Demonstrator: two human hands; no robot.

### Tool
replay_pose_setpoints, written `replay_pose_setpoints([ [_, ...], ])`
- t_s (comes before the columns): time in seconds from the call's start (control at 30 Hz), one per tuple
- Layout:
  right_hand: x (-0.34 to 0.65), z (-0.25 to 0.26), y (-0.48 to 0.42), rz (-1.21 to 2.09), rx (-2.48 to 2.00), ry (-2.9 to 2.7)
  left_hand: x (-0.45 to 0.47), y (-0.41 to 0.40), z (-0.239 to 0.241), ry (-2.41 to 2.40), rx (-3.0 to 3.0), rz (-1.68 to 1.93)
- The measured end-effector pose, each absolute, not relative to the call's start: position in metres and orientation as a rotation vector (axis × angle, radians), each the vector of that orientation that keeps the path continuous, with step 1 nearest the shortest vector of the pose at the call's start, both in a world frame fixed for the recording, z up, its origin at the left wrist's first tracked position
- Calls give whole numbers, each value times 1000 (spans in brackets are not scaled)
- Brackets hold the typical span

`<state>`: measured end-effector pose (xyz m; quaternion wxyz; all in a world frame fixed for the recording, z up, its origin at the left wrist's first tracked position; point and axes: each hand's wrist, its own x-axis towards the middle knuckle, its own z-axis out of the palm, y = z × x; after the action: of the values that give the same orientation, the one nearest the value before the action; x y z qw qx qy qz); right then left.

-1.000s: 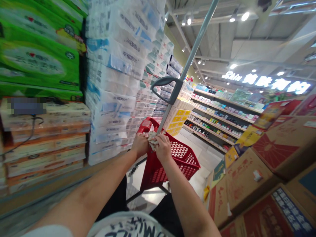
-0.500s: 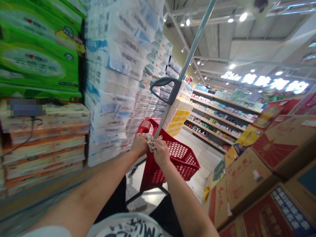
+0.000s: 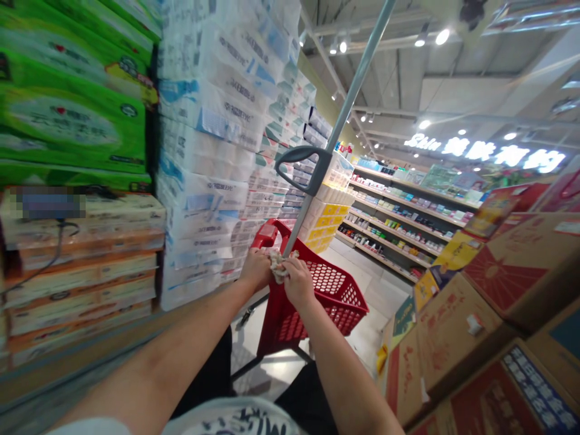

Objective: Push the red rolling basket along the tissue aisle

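A red shopping cart [image 3: 335, 284] with a perforated basket stands in front of me, its handle partly hidden by my hands. My left hand [image 3: 257, 267] is closed at the left part of the handle, its fingertips against a crumpled whitish cloth [image 3: 278, 266]. From the other side, my right hand [image 3: 298, 279] pinches that cloth, close above the cart's near edge. A long grey pole [image 3: 357, 90] with a dark grey loop grip [image 3: 312, 168] rises at a slant from behind the cloth; its lower end is hidden.
Wrapped white paper packs [image 3: 217, 139] are stacked high ahead on the left, beside green tissue packs [image 3: 72, 115] on orange-and-white packs [image 3: 86, 290]. Cardboard cartons [image 3: 462, 338] line the right side. Product shelves [image 3: 399, 217] stand farther back, past the pale floor [image 3: 380, 266].
My hands stay at the cloth and cart handle with only a very small shift. The view has tilted slightly; cart and pole keep their places.
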<state>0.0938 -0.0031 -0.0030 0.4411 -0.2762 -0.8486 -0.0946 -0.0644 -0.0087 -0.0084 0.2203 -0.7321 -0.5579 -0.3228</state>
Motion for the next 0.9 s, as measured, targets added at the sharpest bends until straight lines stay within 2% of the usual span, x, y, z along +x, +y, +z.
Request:
replay_pose_setpoints([
  [0.5,96,-7,-4,-287,-670,-2110,-67,-4,-9,-1568,-2015,-816],
  [0.7,97,-49,0,-387,-621,-2182,-65,-10,4,-1618,-2041,-716],
  [0.9,100,-65,6,-478,-632,-2209,-61,-6,6,-1625,-2056,-747],
])
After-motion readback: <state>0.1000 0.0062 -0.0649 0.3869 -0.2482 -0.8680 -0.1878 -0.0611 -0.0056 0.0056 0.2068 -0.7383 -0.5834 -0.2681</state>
